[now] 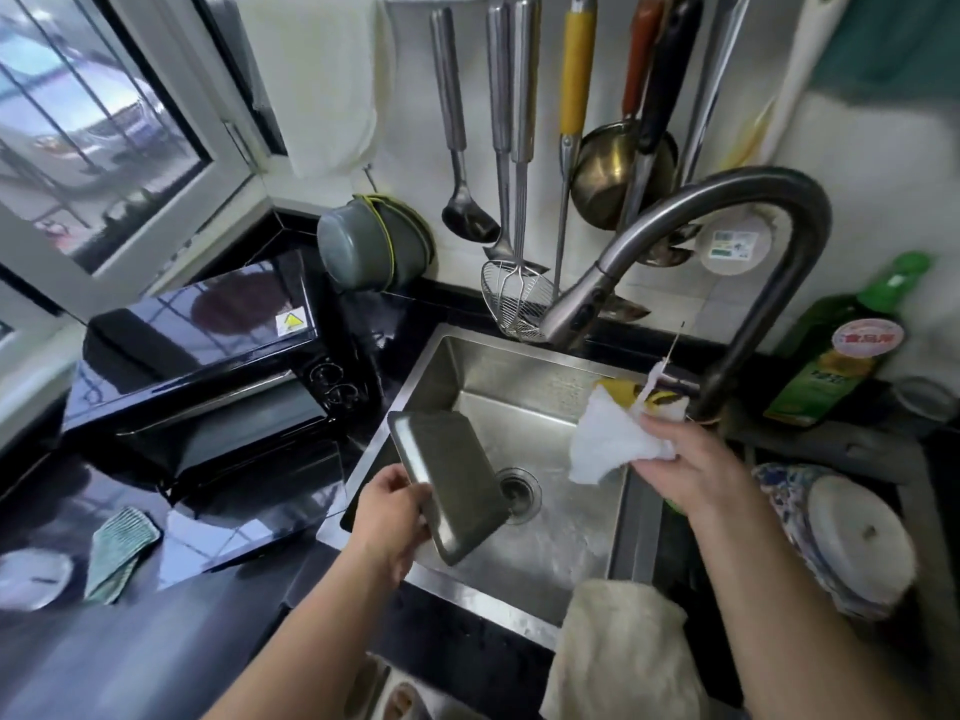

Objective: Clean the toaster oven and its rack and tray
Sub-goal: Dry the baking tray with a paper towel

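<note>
Holding: left hand (pixel 387 511) grips the tray (pixel 451 485) by its near long edge, tilted over the sink (pixel 545 407); right hand (pixel 685 459) pinches a bunched white cloth (pixel 608 444) just beside the faucet (pixel 727 283).
Tray: thin grey metal, shallow, rectangular with rounded corners and a raised rim; matte, underside toward the camera.
Handling, tray: likely light and stiff, slick if wet; the rim is the sound place to hold, with a thumb over the lip so it cannot slide while wiped.
Cloth: soft, limp, crumpled; it should fold into the tray's corners easily.
Toaster oven (pixel 208 376): glossy black, boxy, on the dark counter (pixel 156 641) left of the sink, door down; probably heavy, best wiped where it stands.
Rack: cannot tell where it is.
Sink: brushed steel, square-walled, round drain at the bottom.
Striped rag (pixel 122 558): teal, ribbed, lying on the counter in front of the oven.
</note>
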A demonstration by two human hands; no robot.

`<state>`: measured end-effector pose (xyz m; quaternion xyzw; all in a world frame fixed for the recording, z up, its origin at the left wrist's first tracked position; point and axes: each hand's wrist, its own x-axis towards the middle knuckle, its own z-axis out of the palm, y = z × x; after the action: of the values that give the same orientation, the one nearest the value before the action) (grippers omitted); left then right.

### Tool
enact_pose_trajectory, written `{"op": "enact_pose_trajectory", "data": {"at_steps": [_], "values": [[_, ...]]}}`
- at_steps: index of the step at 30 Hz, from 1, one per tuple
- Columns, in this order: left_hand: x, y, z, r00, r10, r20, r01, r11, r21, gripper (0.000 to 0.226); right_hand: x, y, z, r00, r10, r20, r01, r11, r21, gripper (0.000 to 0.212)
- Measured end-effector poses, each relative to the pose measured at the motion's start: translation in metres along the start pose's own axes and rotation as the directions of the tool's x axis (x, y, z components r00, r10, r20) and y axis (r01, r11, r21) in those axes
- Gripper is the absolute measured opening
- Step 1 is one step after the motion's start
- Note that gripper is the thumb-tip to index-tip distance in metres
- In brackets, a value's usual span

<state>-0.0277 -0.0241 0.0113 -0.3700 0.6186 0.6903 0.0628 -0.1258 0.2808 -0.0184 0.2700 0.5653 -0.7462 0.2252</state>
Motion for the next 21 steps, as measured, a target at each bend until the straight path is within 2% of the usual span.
{"op": "enact_pose_trajectory", "data": {"at_steps": [1, 2, 4, 5, 7, 10, 11, 14, 16, 19, 21], "values": [[-0.001, 0.003, 0.001, 1.000, 0.007, 0.016, -0.007, 1.000, -0.026, 0.017, -0.003, 0.024, -0.002, 0.992, 0.112, 0.055, -0.119, 0.981, 0.152, 0.036], [0.000, 0.006, 0.001, 0.999, 0.017, 0.036, -0.016, 0.999, -0.047, 0.016, -0.012, 0.042, 0.001, 0.985, 0.158, 0.076, -0.172, 0.953, 0.249, 0.033], [0.002, 0.006, 0.000, 0.997, 0.034, 0.068, -0.028, 0.996, -0.086, 0.018, -0.021, 0.076, 0.016, 0.926, 0.330, 0.183, -0.377, 0.785, 0.491, 0.025], [0.002, 0.006, -0.003, 0.997, 0.033, 0.075, -0.025, 0.994, -0.102, 0.018, -0.029, 0.086, 0.031, 0.890, 0.404, 0.212, -0.451, 0.710, 0.540, 0.022], [0.000, 0.003, -0.008, 0.996, 0.019, 0.092, -0.007, 0.991, -0.134, 0.019, -0.051, 0.104, 0.055, 0.865, 0.442, 0.235, -0.494, 0.673, 0.550, 0.024], [-0.004, 0.001, -0.019, 0.985, -0.027, 0.168, 0.062, 0.978, -0.201, 0.017, -0.078, 0.113, 0.074, 0.928, 0.313, 0.202, -0.355, 0.575, 0.737, 0.027], [-0.004, 0.002, -0.024, 0.979, -0.038, 0.199, 0.080, 0.976, -0.205, 0.017, -0.081, 0.113, 0.078, 0.950, 0.272, 0.153, -0.286, 0.561, 0.777, 0.030], [0.001, 0.009, -0.040, 0.957, -0.056, 0.286, 0.106, 0.981, -0.160, 0.020, -0.097, 0.097, 0.086, 0.986, 0.164, 0.032, -0.130, 0.630, 0.766, 0.030], [0.004, 0.010, -0.054, 0.950, -0.061, 0.307, 0.101, 0.988, -0.116, 0.019, -0.104, 0.091, 0.087, 0.991, 0.128, -0.034, -0.065, 0.693, 0.718, 0.038], [0.013, 0.010, -0.071, 0.970, -0.018, 0.241, 0.046, 0.993, -0.110, 0.018, -0.112, 0.089, 0.092, 0.984, 0.060, -0.169, 0.065, 0.761, 0.645, 0.038], [0.018, 0.018, -0.073, 0.974, 0.059, 0.218, -0.044, 0.996, -0.075, 0.020, -0.118, 0.092, 0.093, 0.963, 0.025, -0.267, 0.130, 0.825, 0.550, 0.027]]}}
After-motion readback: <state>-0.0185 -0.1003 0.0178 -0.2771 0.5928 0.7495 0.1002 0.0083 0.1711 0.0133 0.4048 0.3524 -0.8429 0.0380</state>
